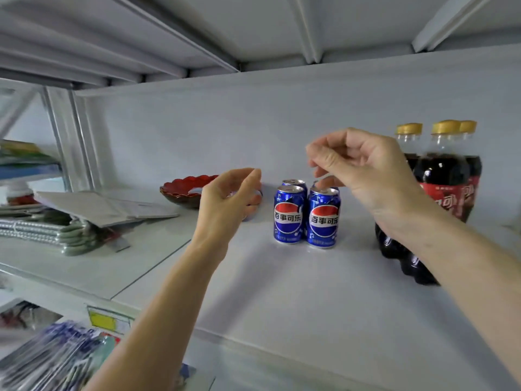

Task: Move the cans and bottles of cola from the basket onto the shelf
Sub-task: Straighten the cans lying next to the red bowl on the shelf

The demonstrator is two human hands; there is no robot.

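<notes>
Blue cola cans stand upright in a tight cluster on the white shelf (282, 292): a front left can (288, 215), a front right can (323, 220), and more behind them, mostly hidden. Three dark cola bottles with gold caps stand at the right; the front bottle (442, 173) has a red label. My right hand (363, 167) hovers just above the right cans, fingers curled and empty, the thumb near a can top. My left hand (228, 198) is raised to the left of the cans, fingers apart, holding nothing. The basket is out of view.
A red scalloped dish (184, 187) sits behind my left hand. Flat grey boards (104, 207) and stacked silvery packets (42, 230) lie at the shelf's left. A yellow price tag (103, 320) marks the front edge. Packaged goods (50, 359) fill the shelf below.
</notes>
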